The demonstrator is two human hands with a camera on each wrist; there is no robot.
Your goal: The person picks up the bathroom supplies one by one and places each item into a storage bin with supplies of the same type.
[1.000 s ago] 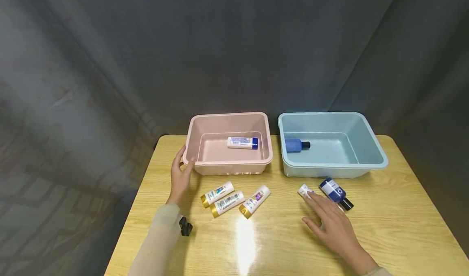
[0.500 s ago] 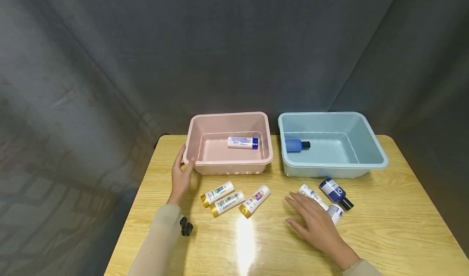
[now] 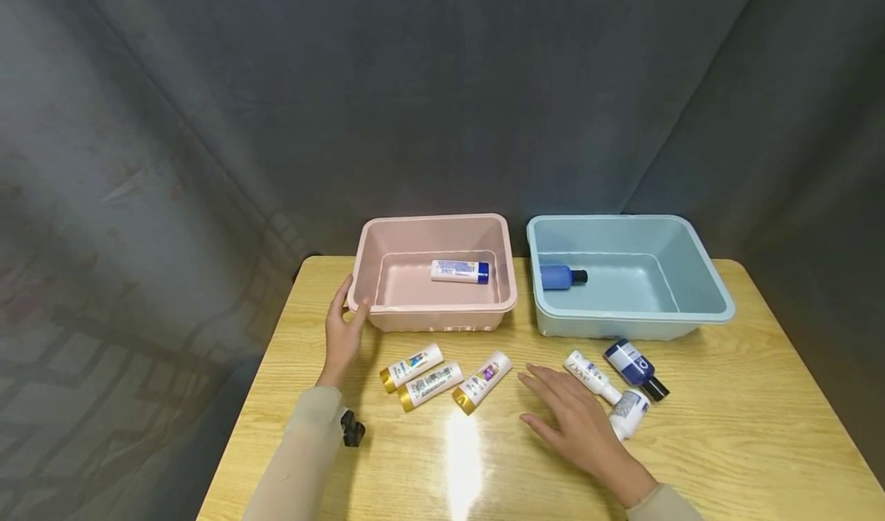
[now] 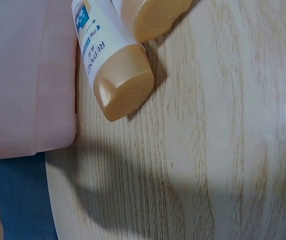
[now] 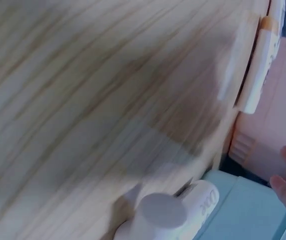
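In the head view my left hand (image 3: 341, 340) grips the front left corner of a pink bin (image 3: 435, 320), thumb over the rim, other fingers along the outer side. A white tube with a blue cap (image 3: 459, 271) lies inside. My right hand (image 3: 570, 417) hovers over the table with spread fingers, holding nothing. Just right of it lie a white bottle (image 3: 591, 375), a short white bottle (image 3: 629, 413) and a dark blue bottle with a black cap (image 3: 632, 363). Several white tubes with gold caps, including the rightmost tube (image 3: 484, 381), lie before the pink bin.
A light blue bin (image 3: 622, 327) stands right of the pink one, with a blue bottle (image 3: 556, 277) in it. Both bins stand at the back of the wooden table (image 3: 525, 482). A dark curtain (image 3: 442, 91) hangs behind. A small black object (image 3: 351, 429) is at my left sleeve.
My right hand has moved left, away from the bottles, uncovering the white bottle and the short white bottle. My left hand stays at the pink bin's corner.
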